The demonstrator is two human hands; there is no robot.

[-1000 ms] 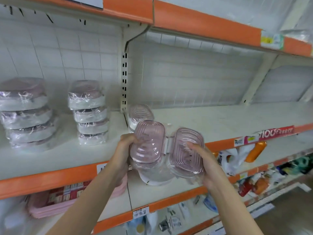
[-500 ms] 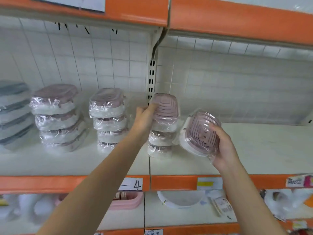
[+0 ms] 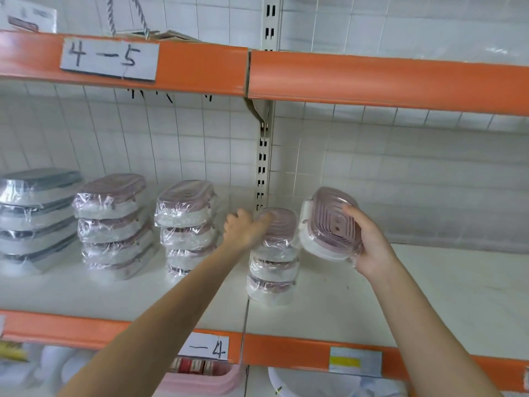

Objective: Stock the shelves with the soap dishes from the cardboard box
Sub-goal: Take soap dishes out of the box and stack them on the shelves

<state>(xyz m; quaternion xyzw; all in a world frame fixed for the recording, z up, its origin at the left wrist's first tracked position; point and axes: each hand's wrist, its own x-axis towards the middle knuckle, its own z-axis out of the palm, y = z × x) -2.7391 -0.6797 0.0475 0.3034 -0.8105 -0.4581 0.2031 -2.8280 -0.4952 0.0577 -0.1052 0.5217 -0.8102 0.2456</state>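
On the white shelf (image 3: 429, 296) stands a stack of wrapped pink soap dishes (image 3: 272, 270) beside the upright post. My left hand (image 3: 246, 229) rests on the top dish (image 3: 282, 224) of that stack, fingers around its left edge. My right hand (image 3: 369, 245) holds another pink-and-white wrapped soap dish (image 3: 326, 224), tilted on its side just right of the stack and above the shelf. The cardboard box is out of view.
Two taller pink soap dish stacks (image 3: 186, 224) (image 3: 113, 222) and a grey-lidded stack (image 3: 34, 213) stand to the left. An orange shelf rail (image 3: 372, 78) with a label "4-5" runs overhead; another orange rail (image 3: 286, 351) fronts this shelf. Lower shelf holds pink and white goods.
The view rose and closed in on the shelf. My left hand has lowered its dish onto the short stack by the post. My right hand carried its dish up beside that stack.
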